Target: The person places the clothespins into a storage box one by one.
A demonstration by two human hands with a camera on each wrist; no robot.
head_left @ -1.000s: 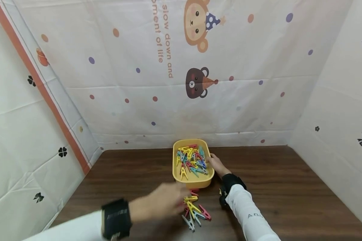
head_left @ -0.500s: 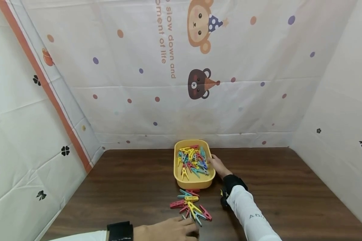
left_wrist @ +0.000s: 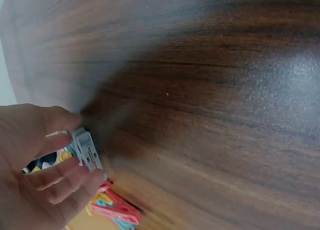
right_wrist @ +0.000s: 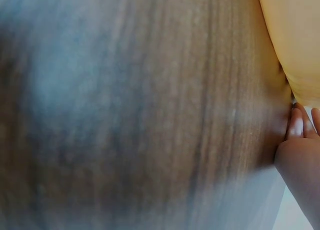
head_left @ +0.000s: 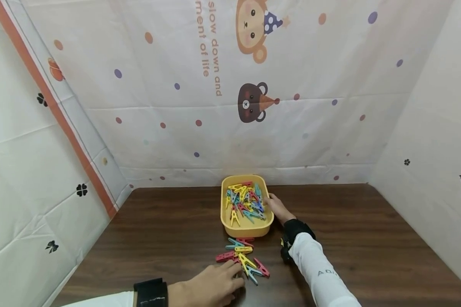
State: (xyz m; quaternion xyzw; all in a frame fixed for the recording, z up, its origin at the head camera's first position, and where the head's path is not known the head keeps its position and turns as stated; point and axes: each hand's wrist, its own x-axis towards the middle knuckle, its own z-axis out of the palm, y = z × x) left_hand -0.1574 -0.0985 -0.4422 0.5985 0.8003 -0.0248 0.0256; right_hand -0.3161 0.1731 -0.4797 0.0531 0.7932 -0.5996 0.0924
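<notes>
My left hand (head_left: pixel 212 285) is low over the table at the near end of a small heap of clothespins. In the left wrist view its thumb and fingertips close round a grey clothespin (left_wrist: pixel 88 149); the head view hides that clothespin behind the hand. Beside the fingers lie red (head_left: pixel 225 256), yellow (head_left: pixel 246 261) and blue (head_left: pixel 252 273) clothespins. My right hand (head_left: pixel 278 209) grips the right side wall of a yellow plastic basket (head_left: pixel 249 231), thumb at the rim. Many mixed clothespins (head_left: pixel 243 202) lie inside that basket.
The dark wooden table (head_left: pixel 169 230) carries everything. Behind it hangs a white printed cloth (head_left: pixel 315 140), close to the basket's far end. More cloth stands along the left and right sides.
My left hand came back from the basket's near end toward me, then moved slightly forward, with the grey clothespin now between its fingers. The right hand and basket stayed in place.
</notes>
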